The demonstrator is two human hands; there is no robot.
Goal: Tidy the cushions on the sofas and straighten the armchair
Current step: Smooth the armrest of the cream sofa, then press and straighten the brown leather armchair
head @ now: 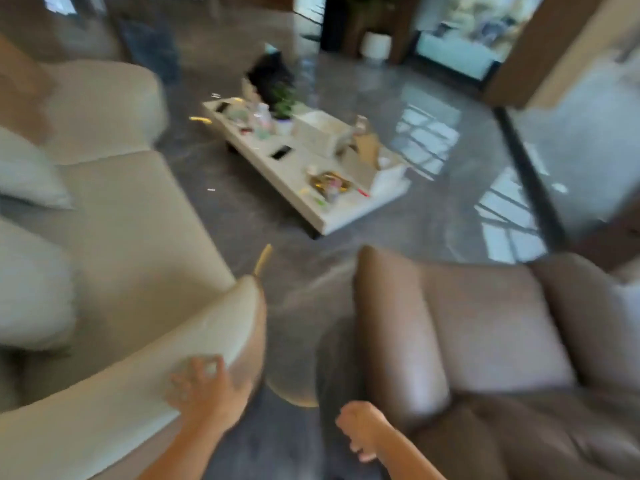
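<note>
The frame is blurred by motion. A beige sofa (131,244) fills the left side, with pale cushions (31,174) against its back at the far left. My left hand (204,389) lies flat on the sofa's near armrest (194,337), fingers spread. A brown leather armchair (485,334) stands at the lower right, turned at an angle to the sofa. My right hand (363,431) hovers just left of the armchair's near arm, fingers loosely curled, holding nothing that I can see.
A low white coffee table (332,216) stands on the glossy grey floor ahead, cluttered with a potted plant (284,105), a phone, boxes and wrappers. A narrow strip of floor runs between sofa and armchair. A white planter (375,45) and glass doors lie beyond.
</note>
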